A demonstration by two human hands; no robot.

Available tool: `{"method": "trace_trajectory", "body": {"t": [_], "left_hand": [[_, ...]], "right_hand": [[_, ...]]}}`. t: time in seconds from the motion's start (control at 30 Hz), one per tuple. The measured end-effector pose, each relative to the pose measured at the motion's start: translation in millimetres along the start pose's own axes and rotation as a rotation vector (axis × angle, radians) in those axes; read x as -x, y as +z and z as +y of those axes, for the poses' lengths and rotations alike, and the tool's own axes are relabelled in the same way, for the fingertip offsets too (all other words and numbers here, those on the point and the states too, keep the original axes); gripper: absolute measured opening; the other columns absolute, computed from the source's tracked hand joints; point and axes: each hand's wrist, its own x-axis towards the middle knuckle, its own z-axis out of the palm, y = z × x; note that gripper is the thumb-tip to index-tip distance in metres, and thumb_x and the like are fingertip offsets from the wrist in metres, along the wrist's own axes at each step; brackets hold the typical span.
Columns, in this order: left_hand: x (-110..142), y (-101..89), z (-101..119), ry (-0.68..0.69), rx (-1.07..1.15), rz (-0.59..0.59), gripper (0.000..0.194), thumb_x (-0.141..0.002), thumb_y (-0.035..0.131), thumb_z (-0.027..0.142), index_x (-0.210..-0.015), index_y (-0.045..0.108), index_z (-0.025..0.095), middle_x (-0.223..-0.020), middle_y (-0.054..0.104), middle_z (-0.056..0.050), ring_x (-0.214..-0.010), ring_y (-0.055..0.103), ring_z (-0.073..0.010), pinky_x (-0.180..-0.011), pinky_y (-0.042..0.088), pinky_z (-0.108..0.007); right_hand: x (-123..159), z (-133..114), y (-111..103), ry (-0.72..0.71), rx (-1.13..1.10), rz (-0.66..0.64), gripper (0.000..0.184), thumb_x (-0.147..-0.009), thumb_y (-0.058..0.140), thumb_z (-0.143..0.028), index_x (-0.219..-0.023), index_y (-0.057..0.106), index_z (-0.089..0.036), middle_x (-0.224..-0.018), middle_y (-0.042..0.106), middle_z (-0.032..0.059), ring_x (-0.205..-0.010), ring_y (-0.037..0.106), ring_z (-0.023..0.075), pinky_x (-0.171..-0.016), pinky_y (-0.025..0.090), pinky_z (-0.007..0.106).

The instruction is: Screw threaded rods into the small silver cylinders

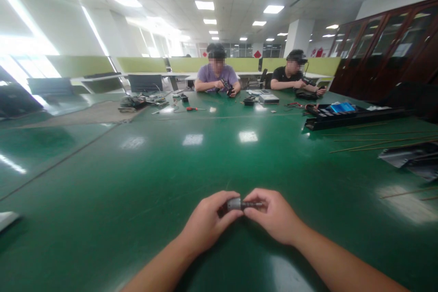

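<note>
Forearms converge, both hands pinching a metal part.

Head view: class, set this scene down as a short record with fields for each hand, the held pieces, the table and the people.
Left hand: grips grey cylinder
Right hand: fingers and thumb on dark shaft
Pieces: end to end, lying sideways; whether fixed together, cannot tell
Table: green, glossy, reflecting ceiling lights
Far side: red-handled screwdriver, among other small items
People: two across the table, one in purple, one in black, both handling dark objects
</note>
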Motion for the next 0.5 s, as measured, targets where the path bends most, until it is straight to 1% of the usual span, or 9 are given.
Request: {"method": "trace_trajectory", "body": {"t": [0.5], "left_hand": [[0.6,-1.2,2.1,0.031,-0.036,0.043,0.027,-0.085,0.066,0.034,-0.109,0.067,0.022,-0.101,0.072,-0.004,-0.090,0.066,-0.0193,-0.082,0.052,-0.028]], "right_hand": [[0.3,-4.4,0.4,-0.021,0.011,0.013,0.010,-0.080,0.067,-0.023,-0.087,0.070,-0.016,-0.085,0.072,0.0040,-0.081,0.069,0.0190,-0.075,0.052,0.028]]}}
